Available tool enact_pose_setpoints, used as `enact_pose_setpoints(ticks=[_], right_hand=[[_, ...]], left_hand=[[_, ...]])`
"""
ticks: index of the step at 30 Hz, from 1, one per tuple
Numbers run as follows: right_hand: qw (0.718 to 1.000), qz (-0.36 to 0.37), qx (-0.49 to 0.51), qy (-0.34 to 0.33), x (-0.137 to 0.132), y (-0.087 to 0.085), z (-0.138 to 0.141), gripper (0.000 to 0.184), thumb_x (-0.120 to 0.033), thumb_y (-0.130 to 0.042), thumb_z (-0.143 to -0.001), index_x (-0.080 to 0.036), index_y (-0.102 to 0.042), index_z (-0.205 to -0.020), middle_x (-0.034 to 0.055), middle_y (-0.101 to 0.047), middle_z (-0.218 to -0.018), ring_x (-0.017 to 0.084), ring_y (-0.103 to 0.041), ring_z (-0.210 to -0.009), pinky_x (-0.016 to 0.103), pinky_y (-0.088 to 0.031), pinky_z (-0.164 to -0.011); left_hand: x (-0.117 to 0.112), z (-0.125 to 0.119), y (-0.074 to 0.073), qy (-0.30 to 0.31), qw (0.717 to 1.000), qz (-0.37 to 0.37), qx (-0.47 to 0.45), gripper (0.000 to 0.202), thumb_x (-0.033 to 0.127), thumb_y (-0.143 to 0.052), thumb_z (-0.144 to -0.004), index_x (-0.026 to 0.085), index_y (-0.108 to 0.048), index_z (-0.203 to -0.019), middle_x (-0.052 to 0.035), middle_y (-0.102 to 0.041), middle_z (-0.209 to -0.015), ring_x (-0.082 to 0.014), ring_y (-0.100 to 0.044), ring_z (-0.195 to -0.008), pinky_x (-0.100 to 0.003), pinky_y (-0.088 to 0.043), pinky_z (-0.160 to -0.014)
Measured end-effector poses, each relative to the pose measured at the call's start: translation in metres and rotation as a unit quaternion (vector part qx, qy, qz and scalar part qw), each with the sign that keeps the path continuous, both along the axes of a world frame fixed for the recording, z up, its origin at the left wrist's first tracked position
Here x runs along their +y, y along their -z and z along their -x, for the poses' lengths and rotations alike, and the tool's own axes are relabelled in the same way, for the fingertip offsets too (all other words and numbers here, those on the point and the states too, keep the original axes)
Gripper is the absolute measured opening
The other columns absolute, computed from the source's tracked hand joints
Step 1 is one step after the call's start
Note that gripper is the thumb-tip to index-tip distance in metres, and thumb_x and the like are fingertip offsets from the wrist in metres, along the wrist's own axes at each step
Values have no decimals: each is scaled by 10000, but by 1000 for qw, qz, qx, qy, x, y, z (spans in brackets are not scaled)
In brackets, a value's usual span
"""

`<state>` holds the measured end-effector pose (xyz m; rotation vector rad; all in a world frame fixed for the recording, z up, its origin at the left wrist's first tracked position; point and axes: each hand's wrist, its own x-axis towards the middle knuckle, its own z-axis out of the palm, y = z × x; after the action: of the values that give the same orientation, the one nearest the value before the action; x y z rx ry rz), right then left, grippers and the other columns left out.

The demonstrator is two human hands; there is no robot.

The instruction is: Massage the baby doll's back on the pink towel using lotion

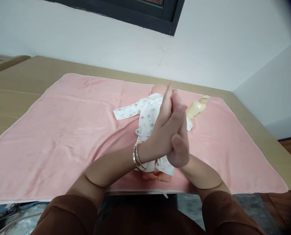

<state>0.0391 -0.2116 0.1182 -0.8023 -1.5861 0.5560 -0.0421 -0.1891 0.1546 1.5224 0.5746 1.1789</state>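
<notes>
White wall [209, 54] rises behind a pale wooden table [13, 76], with the lower corner of a dark window frame [135, 12] at the top of the view. Spread across most of the table is a pink blanket [62, 133] with a pale edge; a few creases run through it, one long fold leading towards the middle.

On the blanket, beyond and below the hands, lies a doll [149, 112] dressed in a white printed top and matching trousers. Its head points towards the wall and its bare feet towards the person. One sleeve stretches out to the left; the end of the other shows on the right, beside a pale yellow bottle [196, 107]. The bottle slants in the view, and whether it stands or lies cannot be told.

In front of the doll, the person's left hand [158, 133] and right hand [181, 150] are pressed palm to palm, their fingers extended and somewhat blurred. Whether anything lies between the palms cannot be told. Two bangles [135, 157] circle the left wrist, and brown sleeves [68, 210] cover the upper arms.
</notes>
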Motion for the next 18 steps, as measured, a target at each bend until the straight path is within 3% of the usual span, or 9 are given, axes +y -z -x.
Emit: enact_pose_setpoints(ticks=[3,6,9,11,14,16,18], right_hand=[[998,-24,-50,-31,4,15,8,798,-743,-414,-875,-433,-117,-1547,-129,-187,-1602,294,75,-1516,558,-134,-1270],[992,-40,-116,-26,14,19,9,869,-811,-407,-837,-422,-101,-1551,-116,-183,-1605,326,23,-1515,579,-144,-1256],[989,-65,-130,-2,31,16,3,747,-744,-282,-922,-414,-73,-1559,-126,-150,-1616,292,7,-1520,535,-129,-1266],[990,-65,-115,49,45,15,-6,655,-655,-240,-976,-401,-91,-1560,-125,-136,-1622,257,9,-1524,502,-117,-1273],[984,-24,-82,159,71,19,-28,645,-551,-324,-994,-337,-113,-1564,-64,-110,-1641,225,-16,-1529,476,-110,-1271],[971,57,-65,225,91,28,-46,639,-444,-316,-999,-275,-85,-1570,4,-119,-1646,211,-84,-1526,482,-165,-1256],[952,126,-90,265,111,40,-61,664,-375,-346,-966,-200,-122,-1566,66,-161,-1638,222,-141,-1519,492,-201,-1240]], left_hand=[[13,8,-3,-24,998,28,-42,527,526,-232,-1018,369,-186,-1519,99,-175,-1644,-200,-79,-1540,-370,-179,-1281],[25,9,2,-45,997,27,-48,516,541,-126,-1020,398,-179,-1513,102,-252,-1615,-201,-118,-1535,-414,-213,-1273],[33,5,4,-62,998,-6,-1,494,506,-108,-1033,391,-208,-1503,83,-306,-1592,-220,-172,-1524,-438,-305,-1243],[39,4,2,-41,998,-14,40,496,442,-97,-1047,316,-304,-1480,20,-413,-1539,-215,-284,-1494,-407,-403,-1189],[60,4,1,-28,995,-35,93,561,379,-35,-1052,237,-448,-1403,-54,-629,-1313,-215,-482,-1383,-402,-515,-1069],[85,3,10,-56,993,-51,95,557,404,-52,-1054,244,-454,-1406,-58,-672,-1225,-214,-541,-1329,-409,-529,-1027],[114,-1,28,-80,992,-38,90,513,427,-118,-1056,259,-448,-1411,-58,-663,-1254,-214,-555,-1313,-418,-515,-1037]])
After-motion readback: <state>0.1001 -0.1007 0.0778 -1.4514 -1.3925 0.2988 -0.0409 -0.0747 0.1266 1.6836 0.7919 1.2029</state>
